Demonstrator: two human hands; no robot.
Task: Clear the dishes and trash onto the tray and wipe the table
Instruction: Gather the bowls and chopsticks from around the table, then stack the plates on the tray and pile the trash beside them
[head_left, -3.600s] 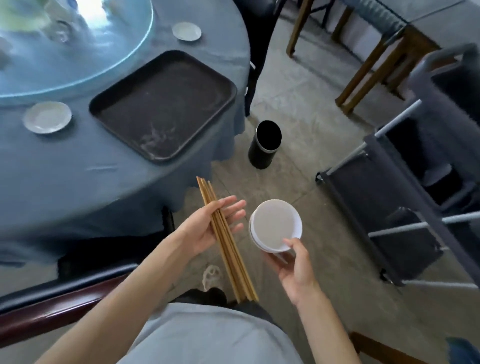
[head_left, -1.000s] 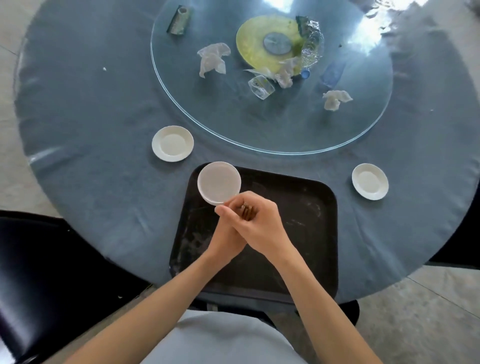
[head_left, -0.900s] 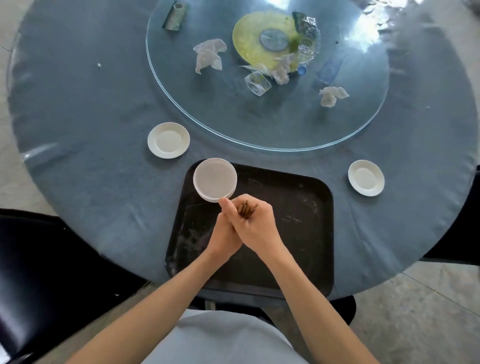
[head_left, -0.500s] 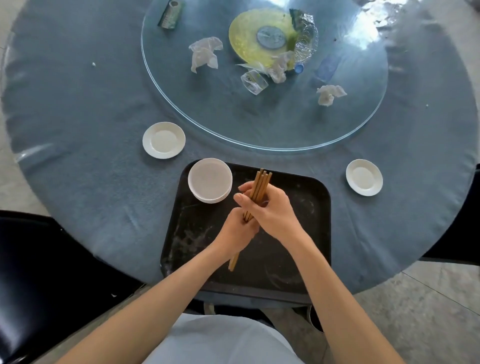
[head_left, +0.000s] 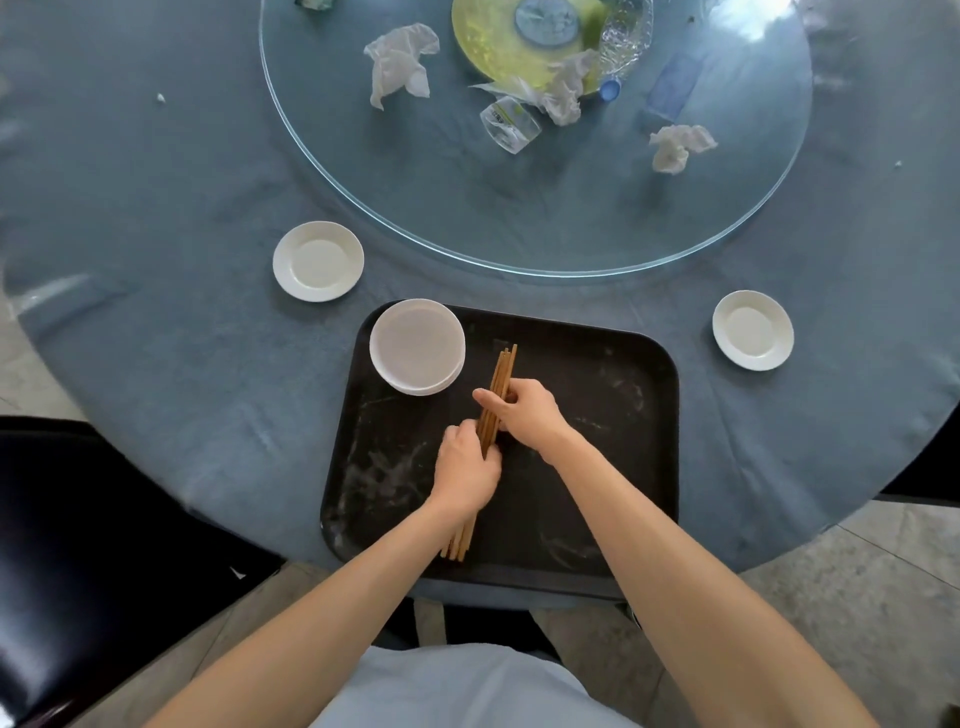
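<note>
A black tray (head_left: 613, 467) sits at the near edge of the round table with its blue cloth (head_left: 156, 260). A stack of white plates (head_left: 417, 345) stands in the tray's far left corner. Both hands hold a bundle of wooden chopsticks (head_left: 501, 376) low over the tray's middle. My left hand (head_left: 467, 467) grips the bundle's near half and my right hand (head_left: 524, 413) grips it just beyond. One small white dish (head_left: 318, 261) lies left of the tray, another white dish (head_left: 752, 330) lies to its right.
A glass turntable (head_left: 519, 218) fills the table's far middle. On it lie crumpled tissues (head_left: 400, 65), a clear plastic cup (head_left: 510, 124) on its side, a crushed bottle (head_left: 623, 31) and a yellow disc (head_left: 498, 47). A black chair (head_left: 104, 545) stands at the near left.
The plates now rest on the tray. The chopstick bundle, upright between both hands a second ago, has tipped flat and come down toward the tray.
</note>
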